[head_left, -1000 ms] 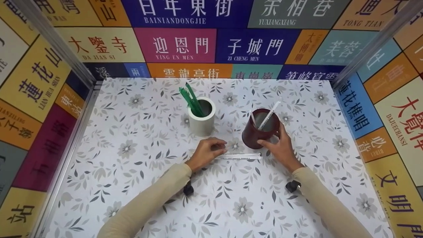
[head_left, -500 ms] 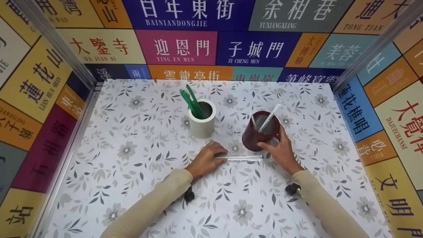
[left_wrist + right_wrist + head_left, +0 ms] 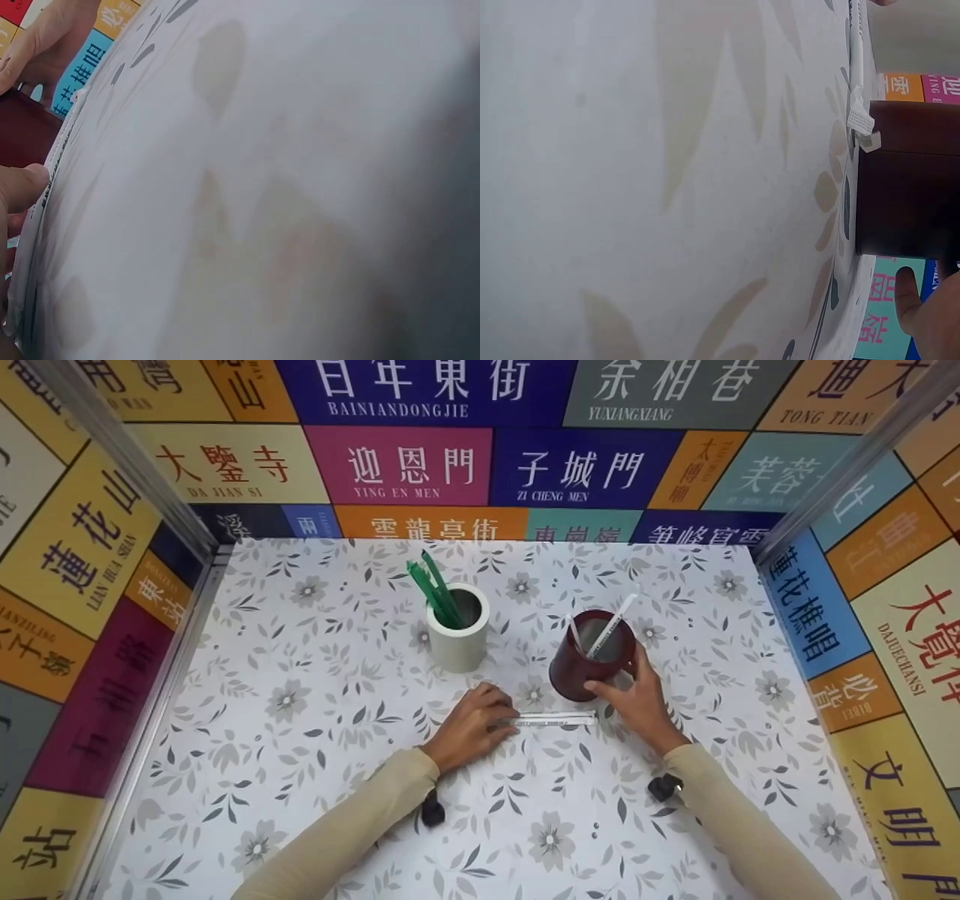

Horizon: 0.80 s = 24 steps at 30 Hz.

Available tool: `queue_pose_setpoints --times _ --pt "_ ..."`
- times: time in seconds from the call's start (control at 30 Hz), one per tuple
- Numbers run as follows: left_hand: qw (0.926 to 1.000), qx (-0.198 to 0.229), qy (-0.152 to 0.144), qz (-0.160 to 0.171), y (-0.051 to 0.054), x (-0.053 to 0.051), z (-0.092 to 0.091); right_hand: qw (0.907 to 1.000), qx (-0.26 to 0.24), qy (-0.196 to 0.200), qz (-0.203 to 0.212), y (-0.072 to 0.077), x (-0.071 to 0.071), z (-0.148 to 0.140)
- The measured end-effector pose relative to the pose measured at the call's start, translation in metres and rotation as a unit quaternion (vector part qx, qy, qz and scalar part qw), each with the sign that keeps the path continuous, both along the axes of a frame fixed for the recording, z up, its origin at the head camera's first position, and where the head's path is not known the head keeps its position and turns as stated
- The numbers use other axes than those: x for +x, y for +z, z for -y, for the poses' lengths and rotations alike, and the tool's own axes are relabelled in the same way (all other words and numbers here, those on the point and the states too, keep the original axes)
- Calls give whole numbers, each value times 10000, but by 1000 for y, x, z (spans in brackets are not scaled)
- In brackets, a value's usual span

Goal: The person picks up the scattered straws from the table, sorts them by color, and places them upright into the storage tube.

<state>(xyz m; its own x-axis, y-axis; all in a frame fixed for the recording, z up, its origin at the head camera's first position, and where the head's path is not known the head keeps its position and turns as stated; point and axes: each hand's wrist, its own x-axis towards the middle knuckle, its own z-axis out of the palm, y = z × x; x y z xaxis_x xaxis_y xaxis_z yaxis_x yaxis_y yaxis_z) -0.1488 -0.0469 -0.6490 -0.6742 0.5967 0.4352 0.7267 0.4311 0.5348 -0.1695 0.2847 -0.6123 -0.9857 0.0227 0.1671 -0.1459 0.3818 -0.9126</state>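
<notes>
My left hand (image 3: 474, 729) pinches the left end of the thin white wrapped straws (image 3: 559, 719) lying on the table, seemingly two side by side. Its thumb (image 3: 24, 186) lies along their printed wrapper in the left wrist view. With thumb and fingers, my right hand (image 3: 642, 701) grips the lower right side of a dark red cup (image 3: 581, 671), which stands on the table. Two white wrapped straws (image 3: 611, 628) lean inside this cup. The crimped wrapper end (image 3: 861, 120) of a lying straw is near the red cup (image 3: 911, 195) in the right wrist view.
A white cup (image 3: 459, 649) holding several green wrapped straws (image 3: 435, 589) stands behind my left hand, left of the red cup. White cloth with grey leaves and flowers covers the table (image 3: 360, 825). Panels with coloured lettering (image 3: 397, 465) enclose the back and both sides.
My left hand has come down onto the left end of the lying straws, and its fingers have closed in on them. The right hand and both cups keep their places.
</notes>
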Motion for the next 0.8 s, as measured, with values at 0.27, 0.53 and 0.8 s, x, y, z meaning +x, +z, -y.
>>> queue_pose_setpoints --times 0.27,0.53,0.8 --pt "9987 -399 23 -315 2 0 -1 10000 -67 30 67 16 6 9" --pt "9910 -1035 274 -799 13 3 -7 9998 -22 124 138 32 13 13" --pt "9899 -1174 262 -755 21 9 -1 9997 4 195 122 7 3 1"
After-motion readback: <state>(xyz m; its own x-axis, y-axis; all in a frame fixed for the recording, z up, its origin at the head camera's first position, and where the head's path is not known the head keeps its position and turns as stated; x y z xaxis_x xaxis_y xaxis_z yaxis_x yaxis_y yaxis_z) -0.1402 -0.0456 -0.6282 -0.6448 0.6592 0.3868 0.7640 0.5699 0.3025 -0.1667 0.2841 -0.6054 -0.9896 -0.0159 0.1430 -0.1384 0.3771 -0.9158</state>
